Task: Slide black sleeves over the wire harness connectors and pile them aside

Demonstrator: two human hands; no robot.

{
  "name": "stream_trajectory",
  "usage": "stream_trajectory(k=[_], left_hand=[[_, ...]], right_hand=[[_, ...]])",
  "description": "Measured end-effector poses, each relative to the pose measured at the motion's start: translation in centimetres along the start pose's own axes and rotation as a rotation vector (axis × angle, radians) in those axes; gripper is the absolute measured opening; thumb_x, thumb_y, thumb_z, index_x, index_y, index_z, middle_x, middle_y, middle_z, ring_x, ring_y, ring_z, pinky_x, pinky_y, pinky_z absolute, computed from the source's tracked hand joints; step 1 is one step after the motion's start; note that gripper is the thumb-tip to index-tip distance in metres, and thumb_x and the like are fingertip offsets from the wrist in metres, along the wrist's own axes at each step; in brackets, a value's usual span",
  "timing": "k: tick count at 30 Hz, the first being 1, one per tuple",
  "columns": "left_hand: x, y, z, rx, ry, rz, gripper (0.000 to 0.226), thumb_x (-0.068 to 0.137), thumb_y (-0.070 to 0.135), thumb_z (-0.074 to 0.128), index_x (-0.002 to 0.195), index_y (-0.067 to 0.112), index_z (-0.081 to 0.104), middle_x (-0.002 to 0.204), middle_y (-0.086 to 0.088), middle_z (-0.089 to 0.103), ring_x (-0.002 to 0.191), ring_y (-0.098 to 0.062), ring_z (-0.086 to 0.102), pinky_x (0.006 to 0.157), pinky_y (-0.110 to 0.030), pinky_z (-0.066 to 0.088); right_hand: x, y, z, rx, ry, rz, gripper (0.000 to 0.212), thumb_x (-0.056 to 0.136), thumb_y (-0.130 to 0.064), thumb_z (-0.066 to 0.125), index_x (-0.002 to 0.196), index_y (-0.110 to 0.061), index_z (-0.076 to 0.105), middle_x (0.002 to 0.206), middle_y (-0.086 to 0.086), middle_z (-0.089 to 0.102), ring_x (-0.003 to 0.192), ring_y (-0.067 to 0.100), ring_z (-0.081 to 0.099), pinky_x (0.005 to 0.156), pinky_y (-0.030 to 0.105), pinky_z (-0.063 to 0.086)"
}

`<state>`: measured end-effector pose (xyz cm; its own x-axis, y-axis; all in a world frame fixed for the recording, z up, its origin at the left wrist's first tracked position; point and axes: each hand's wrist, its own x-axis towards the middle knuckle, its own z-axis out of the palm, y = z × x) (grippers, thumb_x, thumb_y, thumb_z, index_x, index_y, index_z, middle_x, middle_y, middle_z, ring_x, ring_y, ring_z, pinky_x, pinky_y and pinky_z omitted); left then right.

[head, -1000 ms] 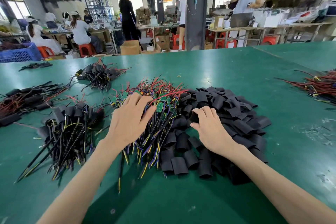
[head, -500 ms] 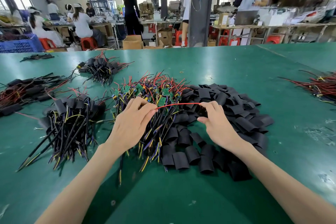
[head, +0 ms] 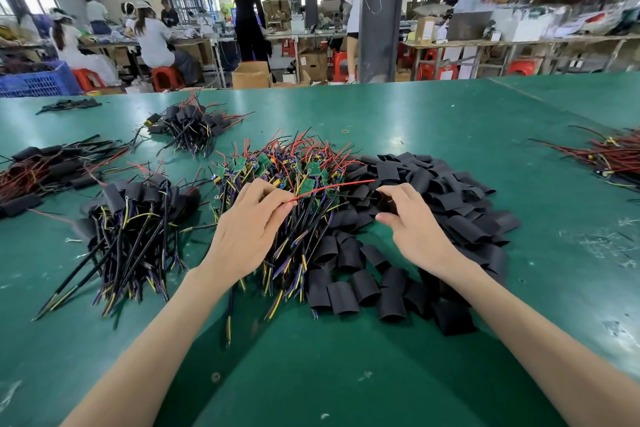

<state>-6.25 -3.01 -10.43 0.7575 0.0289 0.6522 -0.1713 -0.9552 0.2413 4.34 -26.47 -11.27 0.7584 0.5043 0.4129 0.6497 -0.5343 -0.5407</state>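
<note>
My left hand (head: 249,229) pinches the base of a red wire (head: 332,186) belonging to one harness in the heap of unsleeved harnesses (head: 287,170), which have small green boards and red, black, yellow and purple wires. The wire stretches right toward my right hand (head: 415,225). That hand's thumb and fingers curl around a black sleeve (head: 388,205), held at the wire's free end above the pile of loose black sleeves (head: 443,198). A pile of sleeved harnesses (head: 135,218) lies to the left.
More sleeved bundles lie at the far left (head: 45,166) and behind (head: 190,125). A bundle of red wires (head: 609,156) sits at the right edge. The green table (head: 346,374) continues toward me. People work at benches beyond.
My left hand lifted from the harness heap and pulled out one red wire. My right hand left the sleeve pile and rose to the wire's free end.
</note>
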Motion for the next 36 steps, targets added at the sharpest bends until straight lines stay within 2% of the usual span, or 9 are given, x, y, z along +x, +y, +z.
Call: stream_trajectory(k=[7, 13, 17, 19, 21, 25, 28, 32, 36], left_hand=[[0.0, 0.0, 0.1, -0.021, -0.029, 0.004, 0.033, 0.095, 0.035, 0.042, 0.106, 0.016, 0.066, 0.099, 0.003, 0.054, 0.096, -0.011, 0.045, 0.068, -0.035, 0.050], [0.1, 0.2, -0.3, 0.095, -0.039, 0.065, 0.022, 0.096, 0.027, 0.052, 0.103, 0.015, 0.069, 0.096, -0.003, 0.055, 0.092, -0.021, 0.049, 0.063, -0.038, 0.051], [0.5, 0.5, -0.4, 0.222, -0.043, 0.130, 0.030, 0.094, 0.027, 0.045, 0.109, 0.016, 0.068, 0.099, -0.007, 0.056, 0.088, -0.027, 0.047, 0.078, -0.045, 0.048], [0.4, 0.9, -0.1, 0.245, -0.057, 0.139, 0.035, 0.088, 0.009, 0.056, 0.122, 0.016, 0.061, 0.106, -0.009, 0.054, 0.092, -0.026, 0.041, 0.082, -0.044, 0.046], [0.3, 1.5, 0.3, 0.209, -0.117, 0.155, 0.065, 0.078, -0.011, 0.060, 0.137, 0.015, 0.049, 0.114, -0.010, 0.050, 0.097, -0.024, 0.038, 0.089, -0.039, 0.042], [0.0, 2.7, 0.9, 0.187, -0.208, 0.241, 0.067, 0.096, 0.010, 0.051, 0.150, 0.021, 0.012, 0.134, -0.010, 0.040, 0.104, -0.020, 0.048, 0.100, -0.027, 0.035], [-0.2, 3.7, 0.9, -0.098, -0.113, 0.186, 0.054, 0.091, 0.012, 0.059, 0.139, 0.017, 0.035, 0.116, -0.005, 0.046, 0.086, -0.019, 0.055, 0.087, -0.028, 0.041], [-0.3, 4.0, 1.1, -0.225, -0.099, 0.148, 0.047, 0.089, 0.009, 0.062, 0.131, 0.014, 0.041, 0.105, 0.006, 0.043, 0.091, -0.011, 0.047, 0.089, -0.026, 0.040], [-0.4, 3.8, 1.1, -0.307, -0.104, 0.140, 0.044, 0.089, 0.012, 0.058, 0.130, 0.014, 0.042, 0.104, 0.007, 0.046, 0.095, -0.004, 0.047, 0.093, -0.018, 0.038]], right_hand=[[0.2, -0.2, -0.3, 0.042, 0.024, -0.003, 0.037, 0.091, -0.003, 0.056, 0.127, -0.001, 0.048, 0.120, 0.016, 0.047, 0.112, 0.030, 0.043, 0.093, 0.023, 0.028], [0.2, -0.2, -0.5, 0.043, 0.037, 0.002, 0.037, 0.091, -0.004, 0.056, 0.127, -0.004, 0.049, 0.118, 0.013, 0.048, 0.111, 0.027, 0.043, 0.092, 0.020, 0.027], [-0.1, -0.4, -0.4, -0.226, 0.076, -0.125, 0.038, 0.087, -0.008, 0.062, 0.124, -0.007, 0.053, 0.115, 0.011, 0.050, 0.105, 0.029, 0.042, 0.089, 0.033, 0.029], [-0.3, -0.7, -0.1, -0.394, 0.108, -0.197, 0.040, 0.082, -0.011, 0.068, 0.121, -0.010, 0.056, 0.113, 0.010, 0.053, 0.103, 0.031, 0.045, 0.087, 0.036, 0.030], [-0.5, -1.1, 0.0, -0.473, 0.135, -0.250, 0.042, 0.078, -0.014, 0.073, 0.118, -0.010, 0.059, 0.108, 0.009, 0.055, 0.099, 0.031, 0.049, 0.087, 0.036, 0.033], [-0.9, -2.1, 0.1, -0.516, 0.135, -0.343, 0.046, 0.076, -0.016, 0.076, 0.117, -0.005, 0.061, 0.104, 0.012, 0.059, 0.091, 0.034, 0.055, 0.082, 0.042, 0.046], [-1.0, -2.8, 0.1, -0.481, 0.072, -0.375, 0.046, 0.081, -0.019, 0.071, 0.122, -0.002, 0.058, 0.108, 0.014, 0.060, 0.090, 0.035, 0.057, 0.080, 0.043, 0.048], [-1.1, -3.2, -0.1, -0.285, 0.018, -0.371, 0.046, 0.087, -0.025, 0.065, 0.127, -0.005, 0.055, 0.116, 0.009, 0.058, 0.101, 0.029, 0.054, 0.091, 0.034, 0.041], [-1.2, -3.0, -0.4, -0.110, 0.048, -0.374, 0.044, 0.081, -0.022, 0.072, 0.120, -0.007, 0.060, 0.113, 0.005, 0.062, 0.103, 0.017, 0.051, 0.091, 0.022, 0.035]])
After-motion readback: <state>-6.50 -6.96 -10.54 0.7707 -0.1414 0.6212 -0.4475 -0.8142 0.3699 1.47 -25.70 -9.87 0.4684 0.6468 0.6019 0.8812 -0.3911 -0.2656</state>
